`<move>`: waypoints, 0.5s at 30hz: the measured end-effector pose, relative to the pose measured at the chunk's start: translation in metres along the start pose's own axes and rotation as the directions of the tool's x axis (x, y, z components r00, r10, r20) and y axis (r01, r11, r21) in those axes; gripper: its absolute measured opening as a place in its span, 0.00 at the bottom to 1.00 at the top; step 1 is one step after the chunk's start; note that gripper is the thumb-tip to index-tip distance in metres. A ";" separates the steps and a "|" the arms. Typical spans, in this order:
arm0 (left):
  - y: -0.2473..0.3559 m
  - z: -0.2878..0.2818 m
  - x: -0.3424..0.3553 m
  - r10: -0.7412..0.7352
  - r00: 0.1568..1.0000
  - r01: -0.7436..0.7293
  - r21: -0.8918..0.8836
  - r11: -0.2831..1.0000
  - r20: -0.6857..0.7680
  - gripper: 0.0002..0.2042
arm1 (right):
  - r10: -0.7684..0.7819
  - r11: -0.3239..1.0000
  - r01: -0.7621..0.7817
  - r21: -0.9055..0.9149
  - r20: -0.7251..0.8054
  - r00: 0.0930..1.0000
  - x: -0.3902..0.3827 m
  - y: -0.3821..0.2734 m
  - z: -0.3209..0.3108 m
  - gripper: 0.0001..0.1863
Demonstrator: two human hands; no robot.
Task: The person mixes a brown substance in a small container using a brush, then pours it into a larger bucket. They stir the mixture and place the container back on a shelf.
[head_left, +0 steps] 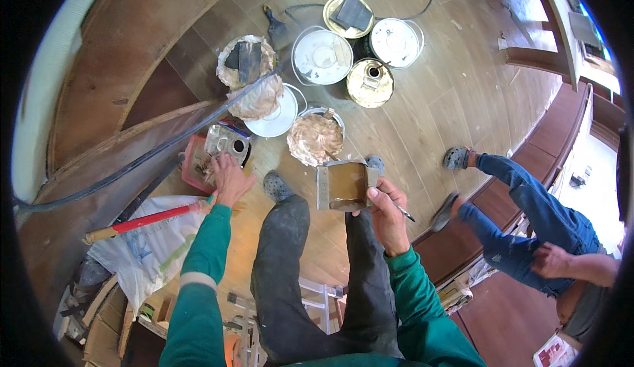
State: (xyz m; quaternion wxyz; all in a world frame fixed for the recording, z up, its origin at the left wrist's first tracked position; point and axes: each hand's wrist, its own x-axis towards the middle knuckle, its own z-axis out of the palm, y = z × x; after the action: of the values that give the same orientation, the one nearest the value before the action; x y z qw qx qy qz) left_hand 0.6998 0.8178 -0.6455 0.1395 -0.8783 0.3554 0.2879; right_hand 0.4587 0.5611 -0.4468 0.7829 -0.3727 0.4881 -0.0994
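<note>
In my right hand [389,218] is a small grey rectangular container [323,188] with brown liquid inside, its thumb over the rim. A thin pen-like stick [405,214] with a pointed tip also juts from between those fingers. To the left, my left hand [230,179] reaches down over a red plastic tray [193,162], fingers extended and thumb apart. Its fingertips lie among small items in the tray that I cannot make out. Just beyond those fingertips is a rectangular metal can [221,141] with a round opening.
Several paint cans and lidded buckets [322,56] stand ahead on the wooden floor, some covered in crumpled wrapping [316,137]. A dark cable [191,131] crosses on the left above a red-handled tool [148,221]. At right, another person in jeans [535,195] sits on brown panels.
</note>
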 end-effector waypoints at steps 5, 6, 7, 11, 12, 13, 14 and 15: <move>0.021 -0.099 -0.046 0.055 0.998 -0.047 -0.222 0.974 0.029 0.47 | -0.103 0.993 0.101 0.058 0.029 0.994 -0.037 -0.039 0.022 0.11; 0.035 -0.140 -0.071 0.074 0.995 -0.049 -0.335 0.941 0.062 0.47 | -0.127 0.989 0.126 0.077 0.015 0.992 -0.054 -0.054 0.024 0.11; 0.043 -0.162 -0.104 0.159 0.983 -0.047 -0.710 0.703 0.092 0.48 | -0.100 0.993 0.098 0.070 0.020 0.995 -0.060 -0.060 0.025 0.12; 0.084 -0.321 -0.222 0.310 0.874 -0.448 -0.868 0.216 -0.374 0.54 | -0.132 0.991 0.132 0.001 0.086 0.987 -0.136 -0.125 0.052 0.15; 0.092 -0.355 -0.241 0.314 0.823 -0.549 -0.806 0.223 -0.473 0.55 | -0.133 0.990 0.137 -0.032 0.100 0.986 -0.156 -0.144 0.062 0.16; 0.096 -0.385 -0.261 0.320 0.764 -0.637 -0.736 0.231 -0.560 0.56 | -0.139 0.987 0.148 -0.067 0.130 0.982 -0.178 -0.161 0.071 0.17; 0.097 -0.413 -0.279 0.345 0.723 -0.688 -0.664 0.292 -0.598 0.51 | -0.150 0.981 0.166 -0.101 0.152 0.977 -0.199 -0.179 0.079 0.18; 0.095 -0.432 -0.291 0.333 0.716 -0.697 -0.660 0.281 -0.614 0.48 | -0.167 0.972 0.192 -0.136 0.176 0.970 -0.213 -0.197 0.086 0.19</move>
State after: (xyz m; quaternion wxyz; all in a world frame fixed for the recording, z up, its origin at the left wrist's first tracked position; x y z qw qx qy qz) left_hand 0.6389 0.7143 -0.1294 -0.4903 -0.6892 0.4486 0.2888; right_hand 0.4642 0.5753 -0.1442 0.7774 -0.4809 0.3925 -0.1018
